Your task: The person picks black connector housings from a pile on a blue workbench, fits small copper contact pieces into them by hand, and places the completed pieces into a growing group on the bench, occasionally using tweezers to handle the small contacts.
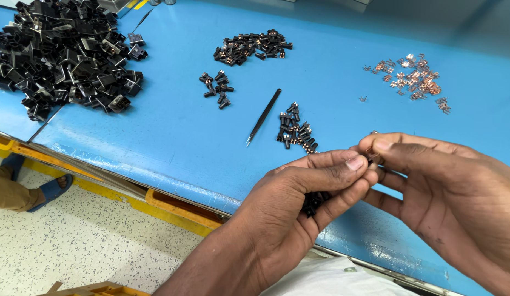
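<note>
The left hand (304, 203) is curled nearly closed, cupping several small black plastic parts (312, 201) in its palm, too bunched to count. Its thumb meets the right hand (446, 192), whose thumb and forefinger pinch one tiny copper clip (372, 157). On the blue table (172, 131) lie one slim black pair of tweezers (263, 117), three small groups of black pieces (296, 129), one copper-clip scatter (412, 79) and one large heap of black housings (63, 52).

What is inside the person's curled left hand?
Several small black parts show between the palm and curled fingers of the left hand. The fingers cover most of them, so their number and exact shape cannot be seen.
</note>
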`<action>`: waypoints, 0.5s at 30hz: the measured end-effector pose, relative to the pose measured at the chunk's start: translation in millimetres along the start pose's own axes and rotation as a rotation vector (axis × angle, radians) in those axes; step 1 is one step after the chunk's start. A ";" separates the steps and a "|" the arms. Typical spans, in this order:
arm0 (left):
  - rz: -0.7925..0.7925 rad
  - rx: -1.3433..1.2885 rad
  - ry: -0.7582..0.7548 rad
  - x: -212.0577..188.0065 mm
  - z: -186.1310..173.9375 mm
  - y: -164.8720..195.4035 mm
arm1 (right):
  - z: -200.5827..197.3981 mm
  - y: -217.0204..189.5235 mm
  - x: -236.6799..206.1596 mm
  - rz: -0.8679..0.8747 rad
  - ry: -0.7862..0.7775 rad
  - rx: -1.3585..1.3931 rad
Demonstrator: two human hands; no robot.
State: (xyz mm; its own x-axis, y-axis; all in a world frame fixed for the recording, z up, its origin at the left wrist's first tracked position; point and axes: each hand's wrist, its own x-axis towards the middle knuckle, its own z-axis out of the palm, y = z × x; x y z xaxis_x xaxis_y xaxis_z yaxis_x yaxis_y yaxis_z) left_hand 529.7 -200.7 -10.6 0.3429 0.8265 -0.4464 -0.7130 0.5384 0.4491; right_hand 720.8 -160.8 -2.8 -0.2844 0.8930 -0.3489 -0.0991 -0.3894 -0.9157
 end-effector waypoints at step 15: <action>-0.013 -0.017 0.056 -0.5 -3.8 -6.6 | 17.4 16.0 -17.9 -0.517 0.054 -0.530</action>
State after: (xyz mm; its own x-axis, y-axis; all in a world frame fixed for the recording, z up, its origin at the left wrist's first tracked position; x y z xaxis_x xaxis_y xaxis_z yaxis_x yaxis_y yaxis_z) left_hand 531.9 -205.3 -16.3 0.3174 0.8087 -0.4952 -0.7190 0.5457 0.4303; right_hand 707.7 -186.9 -7.7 -0.2775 0.9480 0.1560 0.2701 0.2328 -0.9343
